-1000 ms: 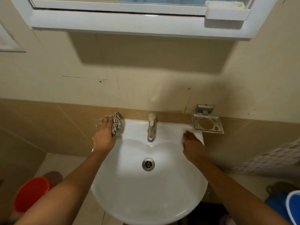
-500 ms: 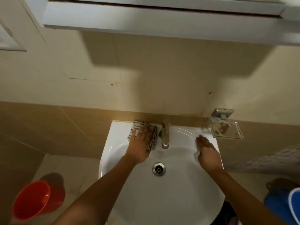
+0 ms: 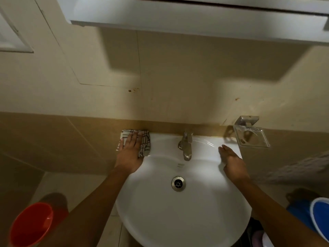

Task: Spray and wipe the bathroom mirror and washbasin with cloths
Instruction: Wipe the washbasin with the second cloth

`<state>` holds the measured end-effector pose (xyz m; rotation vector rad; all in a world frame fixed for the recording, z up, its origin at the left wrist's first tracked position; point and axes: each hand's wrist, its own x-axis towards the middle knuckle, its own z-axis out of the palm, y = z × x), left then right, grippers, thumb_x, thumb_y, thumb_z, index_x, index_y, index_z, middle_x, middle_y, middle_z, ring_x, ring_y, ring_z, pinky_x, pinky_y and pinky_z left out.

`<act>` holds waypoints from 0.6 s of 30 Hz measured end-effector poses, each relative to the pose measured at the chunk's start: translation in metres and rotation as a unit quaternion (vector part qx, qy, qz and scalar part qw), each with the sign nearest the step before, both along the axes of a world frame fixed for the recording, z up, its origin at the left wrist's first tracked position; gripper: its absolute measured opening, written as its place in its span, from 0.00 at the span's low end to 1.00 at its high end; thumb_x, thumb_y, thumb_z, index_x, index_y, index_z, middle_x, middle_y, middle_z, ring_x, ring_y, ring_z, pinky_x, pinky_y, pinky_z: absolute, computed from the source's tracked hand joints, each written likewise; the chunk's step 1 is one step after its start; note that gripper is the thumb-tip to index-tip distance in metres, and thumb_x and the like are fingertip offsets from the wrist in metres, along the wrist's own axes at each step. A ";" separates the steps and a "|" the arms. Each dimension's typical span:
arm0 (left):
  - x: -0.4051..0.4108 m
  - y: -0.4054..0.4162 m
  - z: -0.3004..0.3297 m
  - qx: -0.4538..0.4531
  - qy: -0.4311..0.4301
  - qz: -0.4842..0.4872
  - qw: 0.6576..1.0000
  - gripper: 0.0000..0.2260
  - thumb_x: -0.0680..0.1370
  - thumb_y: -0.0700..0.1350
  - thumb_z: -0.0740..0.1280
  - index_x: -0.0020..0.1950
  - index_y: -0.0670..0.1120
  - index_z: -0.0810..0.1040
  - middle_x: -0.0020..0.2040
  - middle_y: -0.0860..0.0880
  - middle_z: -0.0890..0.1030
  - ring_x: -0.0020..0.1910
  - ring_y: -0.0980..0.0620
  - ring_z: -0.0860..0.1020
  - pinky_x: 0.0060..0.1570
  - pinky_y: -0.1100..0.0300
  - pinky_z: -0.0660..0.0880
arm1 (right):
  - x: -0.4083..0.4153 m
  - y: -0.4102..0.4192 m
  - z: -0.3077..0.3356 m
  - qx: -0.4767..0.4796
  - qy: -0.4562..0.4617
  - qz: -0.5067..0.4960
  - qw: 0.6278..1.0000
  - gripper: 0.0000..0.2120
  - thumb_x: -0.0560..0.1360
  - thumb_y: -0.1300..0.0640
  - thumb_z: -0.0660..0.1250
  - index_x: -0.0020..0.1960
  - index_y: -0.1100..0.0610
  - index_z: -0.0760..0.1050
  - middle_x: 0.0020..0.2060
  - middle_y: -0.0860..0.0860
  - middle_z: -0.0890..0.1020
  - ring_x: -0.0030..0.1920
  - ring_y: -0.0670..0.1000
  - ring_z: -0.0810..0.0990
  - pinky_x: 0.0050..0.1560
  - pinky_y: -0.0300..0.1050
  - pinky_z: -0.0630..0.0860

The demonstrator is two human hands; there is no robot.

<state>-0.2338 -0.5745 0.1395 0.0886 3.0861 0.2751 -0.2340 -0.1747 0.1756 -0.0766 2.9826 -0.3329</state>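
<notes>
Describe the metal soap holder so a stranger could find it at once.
Start at the white washbasin against the tan tiled wall. Past its far right corner, beyond the right hand, a soap holder juts from the wall. It alone is a square, shiny tray on a bracket, unlike the upright tap.

The washbasin [image 3: 183, 214] is glossy white ceramic, smooth, with light streaks reflected on its back ledge. The tap [image 3: 186, 146] is brushed metal with a dull sheen, and the drain ring [image 3: 178, 183] is shiny metal. The cloth [image 3: 145, 143] is soft woven fabric, white with dark checked lines, matt. The wall-mounted soap holder [image 3: 252, 137] looks like polished metal. The wall tiles [image 3: 53, 139] are smooth with a low sheen. The red bucket [image 3: 30, 225] and blue bucket [image 3: 320, 216] look like smooth plastic.
</notes>
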 end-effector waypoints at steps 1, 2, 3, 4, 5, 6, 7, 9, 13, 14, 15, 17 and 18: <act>0.001 0.003 0.000 0.001 -0.001 0.012 1.000 0.41 0.74 0.51 0.65 0.80 0.48 0.44 0.81 0.47 0.49 0.79 0.47 0.46 0.76 0.44 0.42 | 0.000 -0.001 0.001 0.003 -0.002 0.000 1.000 0.37 0.67 0.75 0.61 0.74 0.57 0.66 0.75 0.53 0.65 0.73 0.53 0.67 0.68 0.47 0.69; 0.002 0.007 0.001 -0.002 0.001 0.022 1.000 0.41 0.74 0.51 0.65 0.80 0.48 0.44 0.81 0.47 0.49 0.79 0.46 0.46 0.75 0.44 0.41 | 0.000 -0.002 0.003 0.005 -0.002 0.001 1.000 0.37 0.67 0.74 0.60 0.75 0.57 0.65 0.75 0.53 0.65 0.73 0.53 0.67 0.68 0.47 0.69; 0.004 0.014 0.002 -0.003 0.003 0.029 1.000 0.40 0.75 0.51 0.64 0.80 0.48 0.44 0.81 0.46 0.49 0.79 0.45 0.46 0.75 0.43 0.41 | 0.000 -0.003 0.005 0.006 -0.003 0.003 1.000 0.36 0.68 0.74 0.60 0.75 0.57 0.65 0.76 0.53 0.64 0.73 0.53 0.67 0.68 0.46 0.69; 0.005 0.022 0.002 -0.003 0.001 0.030 1.000 0.40 0.75 0.50 0.63 0.80 0.48 0.44 0.81 0.46 0.48 0.79 0.45 0.45 0.75 0.43 0.40 | 0.000 -0.003 0.007 0.008 -0.004 0.006 1.000 0.35 0.69 0.73 0.60 0.75 0.57 0.65 0.76 0.53 0.64 0.73 0.53 0.66 0.68 0.46 0.69; 0.007 0.031 0.003 -0.001 -0.005 0.024 1.000 0.39 0.76 0.50 0.63 0.80 0.48 0.44 0.81 0.45 0.48 0.79 0.44 0.44 0.74 0.43 0.39 | -0.001 -0.003 0.010 0.010 -0.007 0.011 1.000 0.35 0.69 0.73 0.60 0.75 0.57 0.64 0.76 0.53 0.63 0.74 0.53 0.66 0.69 0.46 0.68; 0.010 0.040 0.004 0.001 -0.010 0.013 1.000 0.38 0.77 0.50 0.62 0.80 0.48 0.43 0.81 0.45 0.47 0.79 0.44 0.43 0.74 0.42 0.38 | -0.001 -0.002 0.011 0.013 -0.009 0.018 1.000 0.34 0.70 0.72 0.60 0.75 0.57 0.64 0.76 0.53 0.63 0.74 0.52 0.65 0.70 0.45 0.67; 0.012 0.049 0.003 0.000 -0.018 -0.002 1.000 0.37 0.78 0.50 0.61 0.80 0.48 0.42 0.81 0.45 0.45 0.79 0.44 0.42 0.74 0.42 0.36 | -0.002 -0.001 0.012 0.014 -0.010 0.024 1.000 0.34 0.71 0.71 0.60 0.76 0.57 0.63 0.76 0.53 0.63 0.74 0.52 0.64 0.70 0.45 0.66; 0.016 0.070 0.004 -0.010 -0.039 -0.034 0.999 0.36 0.80 0.52 0.57 0.78 0.49 0.37 0.80 0.46 0.41 0.79 0.45 0.38 0.74 0.42 0.33 | -0.003 0.004 0.013 0.020 -0.012 0.038 0.999 0.33 0.72 0.70 0.60 0.76 0.57 0.62 0.77 0.52 0.62 0.75 0.51 0.63 0.71 0.44 0.65; 0.002 0.105 0.004 -0.015 -0.062 -0.064 0.996 0.34 0.80 0.56 0.55 0.80 0.50 0.40 0.81 0.48 0.43 0.79 0.46 0.38 0.74 0.41 0.34 | -0.007 0.013 0.010 0.034 -0.021 0.050 0.998 0.33 0.75 0.67 0.61 0.78 0.53 0.59 0.78 0.48 0.59 0.75 0.48 0.63 0.68 0.41 0.67; -0.004 0.111 0.004 -0.016 -0.067 -0.070 0.995 0.34 0.80 0.56 0.55 0.80 0.50 0.41 0.81 0.48 0.43 0.79 0.46 0.39 0.74 0.41 0.34 | -0.008 0.015 0.009 0.035 -0.023 0.052 0.998 0.34 0.75 0.67 0.61 0.78 0.52 0.58 0.78 0.47 0.58 0.75 0.47 0.63 0.68 0.40 0.67; -0.009 0.116 0.005 -0.018 -0.073 -0.075 0.994 0.34 0.80 0.56 0.56 0.80 0.50 0.42 0.81 0.48 0.43 0.79 0.46 0.39 0.73 0.41 0.34 | -0.008 0.018 0.007 0.035 -0.023 0.054 0.998 0.34 0.75 0.67 0.61 0.78 0.52 0.57 0.78 0.47 0.58 0.75 0.47 0.62 0.68 0.39 0.66; -0.015 0.121 0.005 -0.025 -0.080 -0.073 0.994 0.34 0.80 0.56 0.56 0.80 0.50 0.42 0.81 0.47 0.42 0.79 0.46 0.39 0.73 0.41 0.34 | -0.008 0.021 0.004 0.028 -0.022 0.056 0.998 0.36 0.74 0.69 0.61 0.78 0.51 0.56 0.78 0.46 0.57 0.76 0.47 0.61 0.70 0.39 0.63; -0.015 0.122 0.005 -0.023 -0.077 -0.071 0.994 0.34 0.80 0.56 0.56 0.80 0.50 0.42 0.81 0.47 0.42 0.79 0.46 0.39 0.73 0.41 0.34 | -0.008 0.023 0.004 0.023 -0.025 0.056 0.998 0.37 0.73 0.71 0.60 0.78 0.51 0.56 0.78 0.46 0.57 0.76 0.47 0.61 0.71 0.39 0.61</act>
